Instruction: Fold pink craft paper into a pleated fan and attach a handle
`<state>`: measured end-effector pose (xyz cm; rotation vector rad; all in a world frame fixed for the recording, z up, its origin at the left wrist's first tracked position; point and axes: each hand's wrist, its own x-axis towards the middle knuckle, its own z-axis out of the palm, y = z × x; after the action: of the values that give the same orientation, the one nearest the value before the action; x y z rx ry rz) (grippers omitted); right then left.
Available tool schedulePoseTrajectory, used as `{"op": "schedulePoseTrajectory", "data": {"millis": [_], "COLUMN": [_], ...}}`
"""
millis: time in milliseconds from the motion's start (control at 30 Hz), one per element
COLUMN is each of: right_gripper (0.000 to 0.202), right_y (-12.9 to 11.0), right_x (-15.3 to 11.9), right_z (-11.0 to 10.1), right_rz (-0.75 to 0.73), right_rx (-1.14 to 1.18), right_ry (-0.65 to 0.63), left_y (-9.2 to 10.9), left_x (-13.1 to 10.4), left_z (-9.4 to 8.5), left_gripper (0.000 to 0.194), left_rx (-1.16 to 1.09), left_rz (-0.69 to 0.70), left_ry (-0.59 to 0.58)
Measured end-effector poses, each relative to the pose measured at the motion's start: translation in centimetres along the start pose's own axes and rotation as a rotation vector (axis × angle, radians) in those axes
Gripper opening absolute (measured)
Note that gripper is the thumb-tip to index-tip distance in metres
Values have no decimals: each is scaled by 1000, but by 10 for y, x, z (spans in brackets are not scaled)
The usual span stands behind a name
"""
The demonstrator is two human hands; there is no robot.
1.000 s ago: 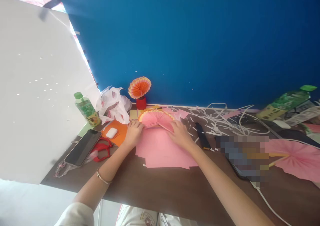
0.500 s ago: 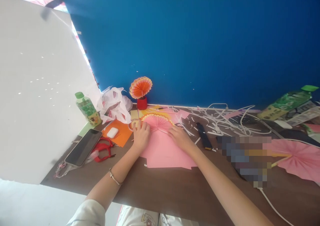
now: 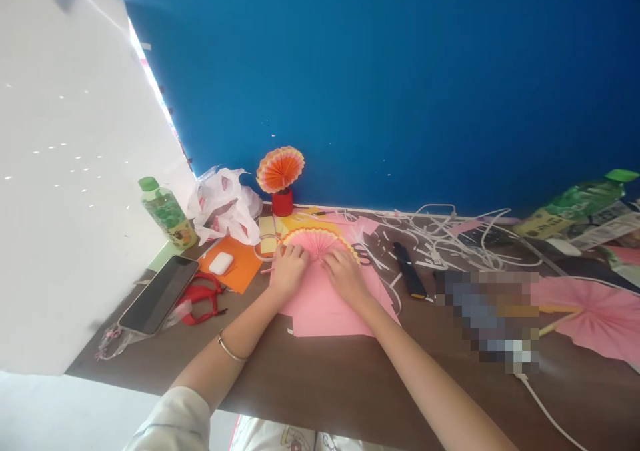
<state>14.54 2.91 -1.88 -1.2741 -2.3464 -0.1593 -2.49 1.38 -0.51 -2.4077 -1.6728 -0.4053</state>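
Observation:
A pleated pink paper fan (image 3: 316,240) with a yellow and orange scalloped edge lies half spread between my hands. My left hand (image 3: 291,270) is closed over its lower left side, fingers curled and a thin bangle on the wrist. On the lower right side, close to the fan's centre, my right hand (image 3: 343,276) grips it with bent fingers. The fingertips partly hide the folds. Beneath the fan and both hands are pink paper sheets (image 3: 325,318). Dark scissor handles (image 3: 364,256) show just beyond my right hand.
At the left are a phone (image 3: 159,296), a red strap (image 3: 203,304), orange paper with a white earphone case (image 3: 221,263), and a green-capped bottle (image 3: 169,214). Behind stands an orange paper rosette (image 3: 281,170). A black cutter (image 3: 410,271), tangled white cables and paper scraps lie right.
My right hand has slid left along the fan toward its centre, uncovering the right edge and the scissor handles. My left hand has shifted slightly; the view has turned a little.

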Motion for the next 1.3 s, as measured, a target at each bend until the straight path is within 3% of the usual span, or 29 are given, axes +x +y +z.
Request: {"op": "schedulePoseTrajectory", "data": {"millis": [367, 533, 667, 967, 1167, 1300], "right_gripper": [27, 26, 26, 26, 25, 25], "right_y": [11, 11, 13, 18, 19, 20], "right_x": [8, 12, 10, 8, 10, 11], "right_z": [-9, -14, -10, -3, -7, -8], "right_rz": [-242, -245, -223, -348, -449, -438], "right_rx": [-5, 22, 42, -23, -37, 0], "right_ry": [-48, -80, -26, 116, 87, 101], "left_y": [-2, -2, -1, -1, -1, -1], "left_x": [2, 2, 1, 1, 0, 1], "left_z": [6, 5, 7, 7, 7, 6], "left_gripper": [20, 22, 20, 23, 21, 22], "left_rx": [-17, -26, -38, -10, -12, -13], "left_rz": [-17, -15, -27, -29, -36, -41], "left_ry": [-9, -20, -16, -23, -17, -29]}}
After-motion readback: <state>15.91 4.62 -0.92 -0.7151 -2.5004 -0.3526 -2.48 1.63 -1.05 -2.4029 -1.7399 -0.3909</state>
